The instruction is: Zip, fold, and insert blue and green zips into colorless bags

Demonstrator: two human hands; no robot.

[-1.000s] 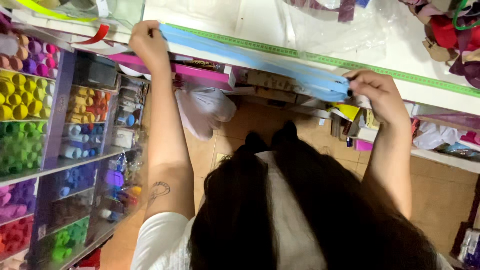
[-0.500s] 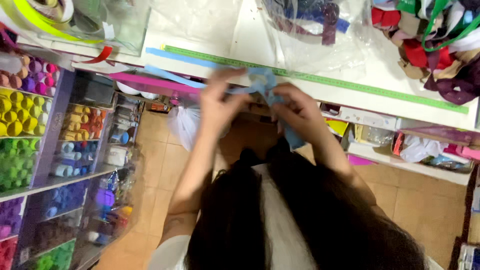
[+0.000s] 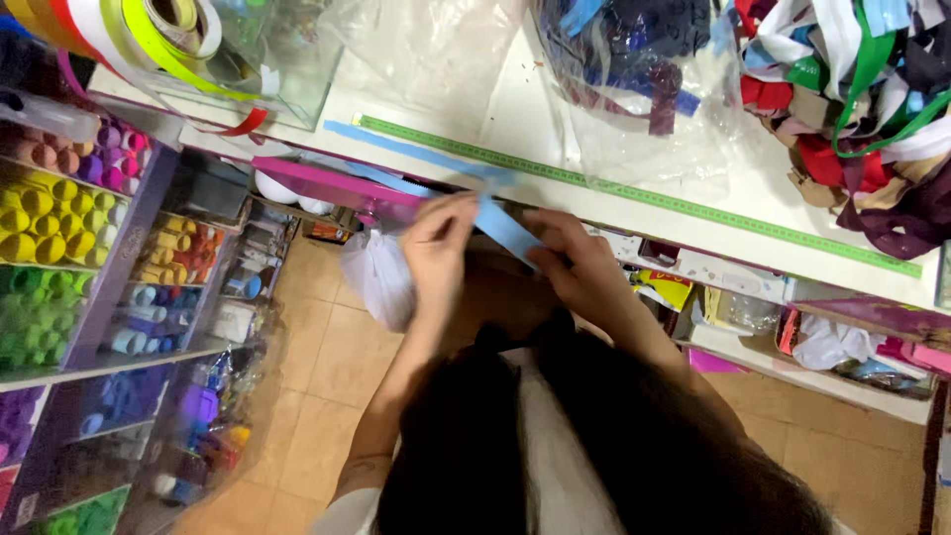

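Counter: white worktop (image 3: 515, 109) with green measuring tape (image 3: 634, 193)
Ribbon: blue ribbon (image 3: 500, 223), now gathered at counter edge
Left hand (image 3: 436, 248): pinching ribbon
Right hand (image 3: 584, 263): pinching ribbon
Change: hands drawn together, ribbon folding

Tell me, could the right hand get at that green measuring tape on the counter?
Probably yes. The right hand sits just below the green measuring tape with only bare white counter between, though its fingers now pinch the blue ribbon.
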